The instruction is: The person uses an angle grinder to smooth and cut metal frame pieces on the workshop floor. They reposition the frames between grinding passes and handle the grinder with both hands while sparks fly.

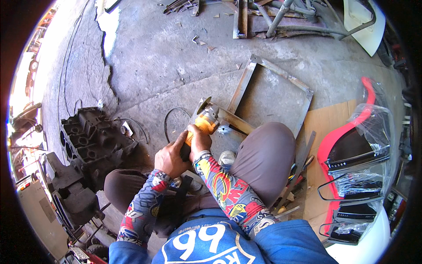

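Both my hands are closed around a yellow angle grinder (204, 124) in front of my body. My left hand (170, 159) wraps the rear of its body, and my right hand (200, 141) grips farther forward, close to the head. The grinder's disc (203, 105) points away from me, beside the near left corner of a square metal frame (245, 86) on the floor. Whether the disc touches metal I cannot tell. My right knee hides part of the frame's near side.
A dark engine block (94, 141) sits at the left, with a thin black cable (165, 123) between it and the grinder. At right lie cardboard (327, 115), hand tools (303, 171) and a red, plastic-wrapped panel (323, 152). Scrap metal (240, 20) lies at the far side.
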`<state>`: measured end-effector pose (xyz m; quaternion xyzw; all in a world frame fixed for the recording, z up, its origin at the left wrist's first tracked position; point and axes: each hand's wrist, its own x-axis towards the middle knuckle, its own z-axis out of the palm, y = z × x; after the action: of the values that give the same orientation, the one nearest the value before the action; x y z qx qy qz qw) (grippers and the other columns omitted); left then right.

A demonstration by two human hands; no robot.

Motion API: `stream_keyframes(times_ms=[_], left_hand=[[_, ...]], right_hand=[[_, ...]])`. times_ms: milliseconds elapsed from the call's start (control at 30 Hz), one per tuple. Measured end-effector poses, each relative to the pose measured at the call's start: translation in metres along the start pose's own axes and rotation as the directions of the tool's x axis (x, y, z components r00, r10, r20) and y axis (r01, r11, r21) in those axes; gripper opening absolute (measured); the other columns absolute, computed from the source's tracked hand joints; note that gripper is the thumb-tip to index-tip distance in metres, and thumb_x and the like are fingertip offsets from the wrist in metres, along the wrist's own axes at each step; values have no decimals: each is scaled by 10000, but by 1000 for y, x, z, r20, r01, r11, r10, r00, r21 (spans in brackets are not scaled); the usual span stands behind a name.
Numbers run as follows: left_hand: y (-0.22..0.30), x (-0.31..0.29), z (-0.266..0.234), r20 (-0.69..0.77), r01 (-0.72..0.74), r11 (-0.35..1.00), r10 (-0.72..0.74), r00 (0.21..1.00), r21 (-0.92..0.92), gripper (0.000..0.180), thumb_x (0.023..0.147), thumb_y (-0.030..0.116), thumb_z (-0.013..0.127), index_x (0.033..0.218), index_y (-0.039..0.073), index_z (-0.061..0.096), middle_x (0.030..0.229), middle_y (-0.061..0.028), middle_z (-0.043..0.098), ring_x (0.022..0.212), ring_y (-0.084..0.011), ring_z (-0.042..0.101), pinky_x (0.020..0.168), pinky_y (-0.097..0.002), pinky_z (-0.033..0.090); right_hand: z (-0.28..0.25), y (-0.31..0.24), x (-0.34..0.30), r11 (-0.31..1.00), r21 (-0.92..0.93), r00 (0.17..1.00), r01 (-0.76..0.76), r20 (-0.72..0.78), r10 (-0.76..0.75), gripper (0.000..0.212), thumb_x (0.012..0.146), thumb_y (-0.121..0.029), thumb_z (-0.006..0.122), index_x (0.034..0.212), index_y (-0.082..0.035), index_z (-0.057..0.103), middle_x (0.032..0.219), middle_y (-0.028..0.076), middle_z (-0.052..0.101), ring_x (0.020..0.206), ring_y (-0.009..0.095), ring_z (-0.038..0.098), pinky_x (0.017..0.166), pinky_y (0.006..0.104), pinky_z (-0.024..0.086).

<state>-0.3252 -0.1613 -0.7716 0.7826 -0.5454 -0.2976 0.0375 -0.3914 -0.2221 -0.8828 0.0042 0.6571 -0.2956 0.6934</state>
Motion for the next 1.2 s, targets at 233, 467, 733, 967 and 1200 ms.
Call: stream_keyframes(times_ms=[233, 467, 733, 967, 1200], left_hand=[[-22, -22, -14, -216, 96, 986, -123, 969, -133, 725, 697, 265, 806, 1331, 41, 537, 1127, -245, 673, 998, -447, 678, 880, -510, 552], [-40, -56, -59, 31, 622, 782, -622, 783, -21, 713, 668, 452, 875, 1158, 32, 571, 985, -266, 731, 933, -434, 727, 809, -504, 577], [-54, -49, -77, 327, 662, 714, -585, 742, -227, 830, 567, 610, 927, 1052, -14, 675, 992, -231, 743, 963, -373, 739, 868, -456, 573], [-102, -20, -70, 315, 377, 870, -279, 907, -316, 903, 573, 602, 944, 1192, 10, 658, 1062, -201, 744, 1003, -318, 734, 907, -410, 567], [-104, -12, -32, 77, 94, 718, -57, 995, -690, 634, 617, 275, 879, 1141, -6, 659, 1020, -209, 747, 976, -335, 735, 889, -428, 565]], right_hand=[[38, 11, -31, 997, -9, 976, 74, 208, -70, 324, 781, -119, 827, 1030, -19, 645, 885, 45, 663, 701, 188, 665, 669, 354, 564], [68, 39, -63, 999, -42, 924, -31, 379, 45, 417, 800, -112, 818, 1159, -26, 623, 967, 59, 677, 793, 190, 683, 745, 363, 578], [73, 23, -65, 999, -52, 890, 7, 456, 18, 271, 833, -102, 792, 1018, -36, 606, 805, 52, 647, 597, 194, 665, 582, 356, 607], [70, 33, -64, 977, -85, 911, 196, 384, -150, 390, 829, -168, 841, 1130, -20, 643, 931, 34, 670, 751, 169, 653, 716, 344, 561], [33, 25, -109, 836, -223, 786, 501, 522, -331, 462, 923, -358, 763, 1172, 17, 663, 1098, 61, 686, 962, 165, 667, 867, 339, 541]])
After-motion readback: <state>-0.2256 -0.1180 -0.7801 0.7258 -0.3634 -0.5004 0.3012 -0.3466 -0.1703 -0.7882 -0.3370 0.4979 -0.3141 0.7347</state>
